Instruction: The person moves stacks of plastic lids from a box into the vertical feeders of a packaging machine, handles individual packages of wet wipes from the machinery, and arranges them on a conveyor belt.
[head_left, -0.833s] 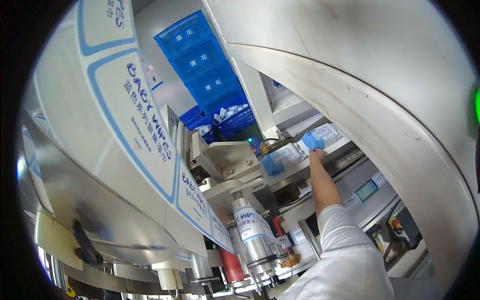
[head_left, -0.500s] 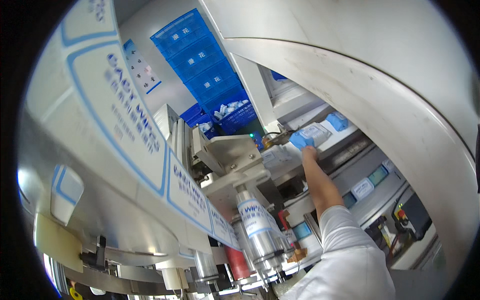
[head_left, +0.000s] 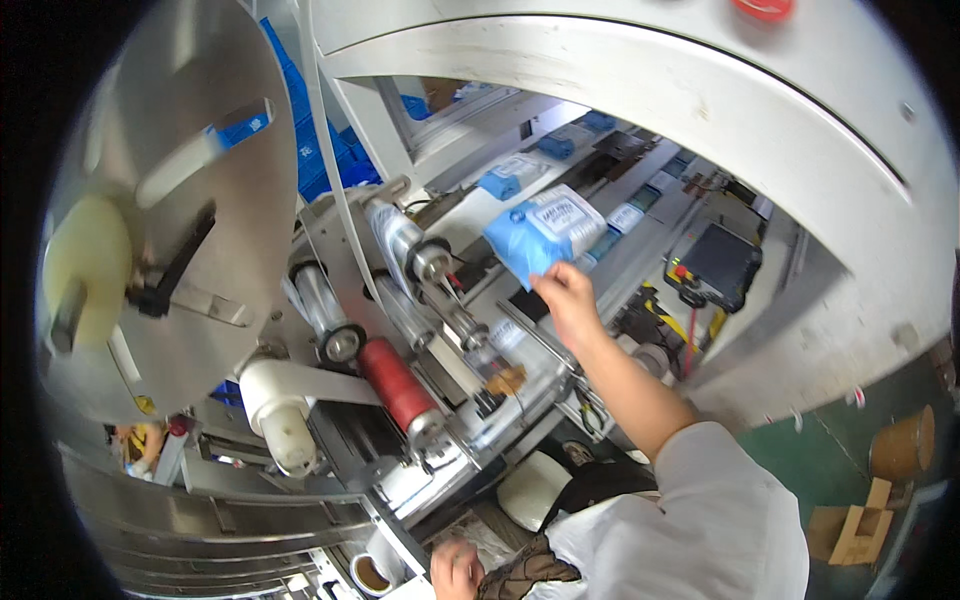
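Observation:
My right hand (head_left: 568,296) pinches the lower corner of a blue-and-white wipes packet (head_left: 548,232) between thumb and fingers. The packet hangs tilted above the machine's conveyor, its labelled face turned up. Low in the picture, my left hand (head_left: 456,571) shows partly beside a dark quilted garment. Its fingers are blurred, and what they may hold cannot be made out. More wipes packets lie on the belt behind the held one, among them a blue one (head_left: 498,182).
Metal rollers and a red roller (head_left: 398,385) stand left of the packet, below a large metal disc (head_left: 190,190). A white machine frame (head_left: 600,65) arches over the belt. At right are a control screen (head_left: 722,262) and cardboard boxes (head_left: 848,530) on green floor.
My right hand has lifted the packet off the belt and drawn it nearer. The view has swung right and down, bringing my left hand into the picture.

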